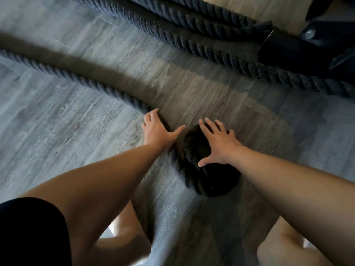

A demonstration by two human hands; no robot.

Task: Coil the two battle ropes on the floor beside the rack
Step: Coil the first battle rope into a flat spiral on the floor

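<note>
A thick dark battle rope [63, 73] runs from the left edge across the grey floor and curls into a small tight coil [209, 175] at the centre. My left hand [157, 131] presses flat on the rope where it bends into the coil, fingers spread. On top of the coil rests my right hand [219, 143], also flat with fingers spread. A second dark rope [221, 52] lies stretched diagonally across the top, from upper left to the right edge, with further strands [201, 18] behind it.
The black base of the rack [299, 48] with a bolt sits at the top right, next to the far rope strands. Bare wood-look floor [67, 131] spreads to the left. My knees show at the bottom edge.
</note>
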